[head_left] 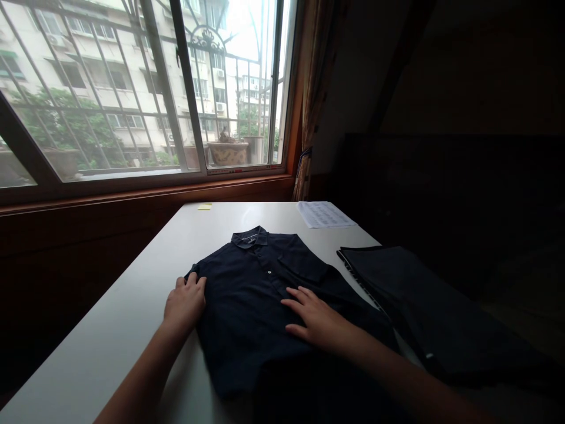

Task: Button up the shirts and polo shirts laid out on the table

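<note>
A dark navy collared shirt [247, 300] lies front side up on the white table [132, 288], its collar pointing away from me. One small pale button shows on its placket. At the shirt's left edge, just below the shoulder, my left hand [186, 299] rests with its fingers slightly bent and apart on the fabric; its thumb is hidden. My right hand [315, 319] is spread palm down over the middle of the shirt front, fingers stretched out. The lower part of the shirt fades into shadow.
Dark folded trousers or similar cloth [410, 294] lie along the table's right side. Printed paper sheets [325, 214] and a yellow sticky note [204, 206] are at the far edge. Beyond stand a barred window [203, 88] and a tied curtain [304, 171].
</note>
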A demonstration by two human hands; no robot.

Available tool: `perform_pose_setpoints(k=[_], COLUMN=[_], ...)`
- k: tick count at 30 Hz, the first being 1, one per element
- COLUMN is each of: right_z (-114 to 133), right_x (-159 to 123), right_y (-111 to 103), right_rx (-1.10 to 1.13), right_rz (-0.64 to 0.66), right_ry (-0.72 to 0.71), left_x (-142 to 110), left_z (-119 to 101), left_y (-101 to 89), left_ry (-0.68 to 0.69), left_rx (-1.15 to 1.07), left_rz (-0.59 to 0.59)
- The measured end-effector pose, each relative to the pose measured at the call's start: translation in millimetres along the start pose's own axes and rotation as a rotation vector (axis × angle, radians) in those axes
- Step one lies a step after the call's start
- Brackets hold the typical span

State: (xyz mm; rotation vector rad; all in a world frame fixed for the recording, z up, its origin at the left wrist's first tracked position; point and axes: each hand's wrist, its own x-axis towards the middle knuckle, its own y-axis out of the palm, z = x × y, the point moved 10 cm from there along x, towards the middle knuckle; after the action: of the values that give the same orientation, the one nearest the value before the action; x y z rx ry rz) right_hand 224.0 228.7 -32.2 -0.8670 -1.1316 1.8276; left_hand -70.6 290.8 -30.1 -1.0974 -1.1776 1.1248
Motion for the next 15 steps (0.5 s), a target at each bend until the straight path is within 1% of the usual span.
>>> perform_pose_setpoints(k=[3, 6, 11, 13, 15], right_z=[-8, -21, -60, -65, -60], right_x=[-24, -39, -57, -64, -69], right_y=[-1, -5, 0, 3, 6], right_rx=[0.06, 0.068, -0.03, -0.06, -0.07], right_rz=[-0.003, -0.037, -0.034, -0.013, 0.009], right_ry=[0.019, 0.06, 0.27, 0.302, 0.283], left_x=[3, 9, 16, 15, 13], left_z=[14, 38, 92, 116, 142], left_y=[0.5, 6.0, 15.6, 15.3, 10.6], left_ry=[-0.018, -0.063, -0.159, -0.208, -0.266], left_rx=[-0.071, -0.158, -0.195, -0.191, -0.174], left_rz=[0.028, 0.071, 0.102, 0.085, 0.045])
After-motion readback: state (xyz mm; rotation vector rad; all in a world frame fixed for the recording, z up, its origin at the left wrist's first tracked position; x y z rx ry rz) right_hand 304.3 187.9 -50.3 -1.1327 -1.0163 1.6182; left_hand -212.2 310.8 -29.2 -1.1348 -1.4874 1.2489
